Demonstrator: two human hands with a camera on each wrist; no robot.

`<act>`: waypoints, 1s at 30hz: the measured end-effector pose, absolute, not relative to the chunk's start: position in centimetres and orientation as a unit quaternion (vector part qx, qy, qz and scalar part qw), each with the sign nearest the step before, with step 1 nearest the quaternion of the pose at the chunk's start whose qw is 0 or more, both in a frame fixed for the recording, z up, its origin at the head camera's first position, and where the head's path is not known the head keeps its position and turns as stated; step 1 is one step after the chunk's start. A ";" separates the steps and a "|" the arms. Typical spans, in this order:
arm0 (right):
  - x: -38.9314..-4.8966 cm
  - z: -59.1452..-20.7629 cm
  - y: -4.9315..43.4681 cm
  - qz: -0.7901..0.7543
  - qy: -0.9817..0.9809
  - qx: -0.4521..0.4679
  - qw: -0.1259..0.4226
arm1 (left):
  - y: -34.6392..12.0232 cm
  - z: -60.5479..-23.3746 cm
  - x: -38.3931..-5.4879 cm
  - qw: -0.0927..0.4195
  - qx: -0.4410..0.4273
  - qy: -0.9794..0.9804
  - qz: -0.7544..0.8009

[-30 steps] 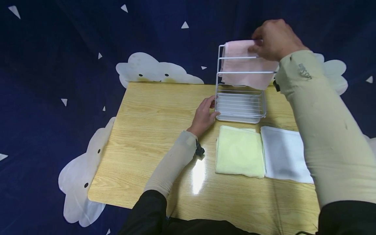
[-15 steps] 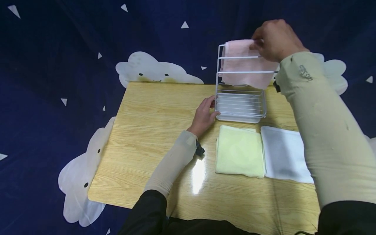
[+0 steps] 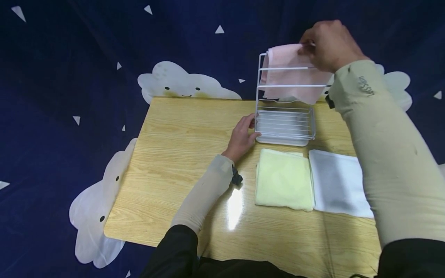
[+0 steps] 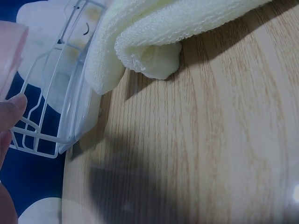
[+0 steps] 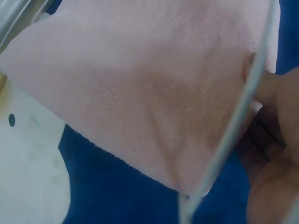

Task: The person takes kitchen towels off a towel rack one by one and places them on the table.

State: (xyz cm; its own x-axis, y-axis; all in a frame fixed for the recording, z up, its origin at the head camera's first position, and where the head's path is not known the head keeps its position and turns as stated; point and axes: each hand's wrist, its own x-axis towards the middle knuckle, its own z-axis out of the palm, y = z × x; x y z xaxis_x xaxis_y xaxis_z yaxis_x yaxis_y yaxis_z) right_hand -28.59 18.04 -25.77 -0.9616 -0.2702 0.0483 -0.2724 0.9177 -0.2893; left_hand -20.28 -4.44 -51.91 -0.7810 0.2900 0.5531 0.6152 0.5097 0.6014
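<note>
In the head view a white wire rack (image 3: 258, 79) with a tray (image 3: 282, 141) at its base stands near the table's back edge. My left hand (image 3: 240, 137) grips the rack's lower left side, and its thumb lies on the wire in the left wrist view. A pink towel (image 3: 288, 79) hangs at the rack's upper bars. My right hand (image 3: 332, 46) pinches this towel's top edge between thumb and fingers, as the right wrist view also shows. Some of the towel's right part is hidden behind that hand.
A folded yellow towel (image 3: 284, 179) lies on the wooden table (image 3: 174, 162) in front of the rack. Beside it on the right is a folded pale blue towel (image 3: 337, 183), partly covered by my right forearm. A dark blue curtain (image 3: 87, 46) hangs behind the table.
My right hand has risen slightly and shifted a little right, lifting the pink towel's top edge. The left hand stays on the rack.
</note>
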 end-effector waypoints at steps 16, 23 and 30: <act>-28.3 -23.4 17.7 0.131 -0.978 0.159 0.035 | -4.5 -51.8 -20.5 0.188 -0.263 -0.849 -0.418; -27.7 -22.3 17.5 0.132 -0.978 0.159 0.043 | -4.5 -51.8 -20.6 0.184 -0.264 -0.850 -0.417; -27.3 -21.2 17.6 0.137 -0.973 0.176 0.068 | -4.5 -51.8 -20.6 0.178 -0.261 -0.853 -0.415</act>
State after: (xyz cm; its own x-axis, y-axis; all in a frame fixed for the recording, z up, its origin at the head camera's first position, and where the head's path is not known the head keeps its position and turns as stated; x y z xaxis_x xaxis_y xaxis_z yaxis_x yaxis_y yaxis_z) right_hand -27.28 17.56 -21.25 -0.9292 -0.3229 0.1797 -0.3599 0.9010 -0.2421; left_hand -20.60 -4.50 -51.83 -0.8004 0.2974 0.5205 0.5931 0.5193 0.6152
